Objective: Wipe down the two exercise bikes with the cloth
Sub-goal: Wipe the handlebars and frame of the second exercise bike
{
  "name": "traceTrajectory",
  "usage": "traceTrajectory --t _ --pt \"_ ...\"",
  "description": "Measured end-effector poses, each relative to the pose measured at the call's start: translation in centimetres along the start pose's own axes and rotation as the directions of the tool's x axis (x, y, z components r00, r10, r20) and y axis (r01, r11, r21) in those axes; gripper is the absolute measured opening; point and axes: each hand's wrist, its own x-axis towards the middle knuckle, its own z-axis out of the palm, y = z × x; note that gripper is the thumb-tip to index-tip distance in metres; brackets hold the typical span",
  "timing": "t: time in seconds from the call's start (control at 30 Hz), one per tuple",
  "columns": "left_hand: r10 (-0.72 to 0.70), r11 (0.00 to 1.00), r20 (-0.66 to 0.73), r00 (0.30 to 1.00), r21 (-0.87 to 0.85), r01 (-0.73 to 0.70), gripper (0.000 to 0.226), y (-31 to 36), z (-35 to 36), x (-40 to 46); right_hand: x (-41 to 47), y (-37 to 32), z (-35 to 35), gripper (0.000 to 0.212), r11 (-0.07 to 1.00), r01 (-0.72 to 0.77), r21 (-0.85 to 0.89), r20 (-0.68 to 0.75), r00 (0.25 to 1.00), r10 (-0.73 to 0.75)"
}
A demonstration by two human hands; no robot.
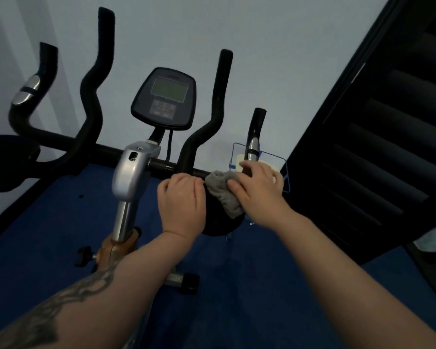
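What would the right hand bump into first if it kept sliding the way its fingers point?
Probably the left hand. The right hand presses the grey cloth on the handlebar, fingers pointing left, and the cloth nearly touches the left hand's knuckles.

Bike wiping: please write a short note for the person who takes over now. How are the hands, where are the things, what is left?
Left hand: curled over the bar, bracing, no cloth.
Right hand: presses the cloth on the bar's right end.
Cloth: grey, bunched, draped over the black arm pad.
Done: cannot tell which parts are clean.
Left: console, upright grips, frame; only one bike is in view.
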Motion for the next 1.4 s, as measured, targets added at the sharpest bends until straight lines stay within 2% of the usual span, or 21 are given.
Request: traceTrajectory --t 0.03,0.1,0.17,0.2,0.27,0.33,0.43,0.5,0.53,0.6,0.63,0.73,0.8,0.9,1.0,1.07,1.2,1.27,1.3,1.33,1.4 --pt "0.001 0.999 -0.004 1.0 0.032 -0.001 0.049 0.1 0.1 -0.1 0.0 -0.8 0.6 0.038 0.999 -0.032 0.01 0.01 0.999 0.032" --pt "-0.03 0.99 -0.06 0.998 0.134 0.037 0.042 0.2 0.3 -0.5 -0.3 -2.6 2.0 0.04 0.981 -0.108 0.163 0.045 0.994 0.102" --pt "-0.133 0.972 -0.157 0.979 0.174 0.16 0.034 0.5 0.5 -0.6 -0.8 -3.3 2.9 0.043 0.961 -0.109 0.255 0.008 0.994 0.11" --pt "-0.166 0.964 -0.204 0.965 0.171 0.202 0.031 0.5 0.7 -0.6 -0.7 -3.2 2.9 0.043 0.975 -0.065 0.213 -0.014 0.997 0.069" --pt "-0.155 0.964 -0.28 0.948 0.168 0.207 0.029 0.2 1.1 -0.6 0.9 -3.0 2.7 0.04 0.994 0.092 0.065 0.029 0.995 -0.094" --pt "-0.124 0.969 -0.319 0.939 0.165 0.184 0.029 -0.1 1.4 -0.6 3.1 -3.4 2.6 0.04 0.956 0.284 -0.079 0.122 0.954 -0.274" --pt "-0.106 0.968 -0.353 0.93 0.179 0.178 0.031 -0.1 1.4 -0.8 4.5 -4.3 2.8 0.044 0.873 0.441 -0.208 0.157 0.896 -0.415" --pt "-0.083 0.967 -0.356 0.931 0.198 0.162 0.032 0.0 1.3 -0.8 4.2 -3.4 2.6 0.042 0.871 0.472 -0.133 0.175 0.876 -0.449" --pt "-0.073 0.965 -0.355 0.932 0.212 0.156 0.031 0.1 1.3 -0.9 4.0 -2.7 2.4 0.04 0.896 0.444 -0.016 0.178 0.883 -0.434" --pt "-0.08 0.963 -0.362 0.929 0.212 0.165 0.029 0.0 1.2 -0.9 3.3 -1.7 1.9 0.04 0.914 0.293 0.28 0.199 0.914 -0.354" --pt "-0.099 0.962 -0.369 0.924 0.202 0.183 0.028 0.1 1.1 -1.0 2.9 -1.4 1.9 0.041 0.9 0.247 0.359 0.202 0.921 -0.333" --pt "-0.179 0.947 -0.397 0.9 0.18 0.267 0.029 0.7 1.1 -1.0 3.2 -1.1 2.0 0.037 0.875 0.293 0.387 0.207 0.897 -0.391" --pt "-0.241 0.934 -0.411 0.879 0.147 0.324 0.033 1.1 1.0 -1.0 4.5 -1.2 1.3 0.031 0.825 0.315 0.469 0.265 0.841 -0.471" --pt "-0.381 0.912 -0.405 0.831 -0.019 0.41 0.036 2.0 1.1 -1.3 6.4 -1.1 0.1 0.014 0.722 0.33 0.608 0.385 0.673 -0.632" --pt "-0.512 0.854 -0.372 0.774 -0.315 0.414 0.022 3.3 1.5 -2.3 7.9 -0.9 -0.2 0.015 0.676 0.397 0.62 0.427 0.553 -0.716" --pt "-0.52 0.848 -0.388 0.76 -0.342 0.406 0.011 4.0 1.6 -4.2 8.2 0.0 -0.2 0.018 0.626 0.466 0.626 0.393 0.505 -0.769" --pt "-0.615 0.757 -0.259 0.744 -0.456 0.467 0.01 4.5 1.8 -7.3 8.6 1.1 -0.4 0.033 0.543 0.501 0.674 0.279 0.508 -0.815" --pt "-0.645 0.716 -0.184 0.742 -0.483 0.503 0.013 4.6 1.8 -7.7 9.0 0.2 -0.5 0.033 0.507 0.582 0.636 0.161 0.542 -0.825" --pt "-0.652 0.71 -0.175 0.738 -0.482 0.513 0.014 4.6 1.7 -7.7 9.3 -0.4 -0.6 0.031 0.493 0.631 0.599 0.128 0.533 -0.837" --pt "-0.662 0.705 -0.19 0.725 -0.484 0.517 0.016 4.6 1.6 -7.8 9.4 -1.3 -0.7 0.029 0.468 0.689 0.553 0.135 0.481 -0.866" --pt "-0.682 0.697 -0.235 0.693 -0.496 0.518 0.018 4.7 1.4 -8.0 9.2 -2.9 -0.5 0.026 0.387 0.771 0.506 0.224 0.316 -0.922"
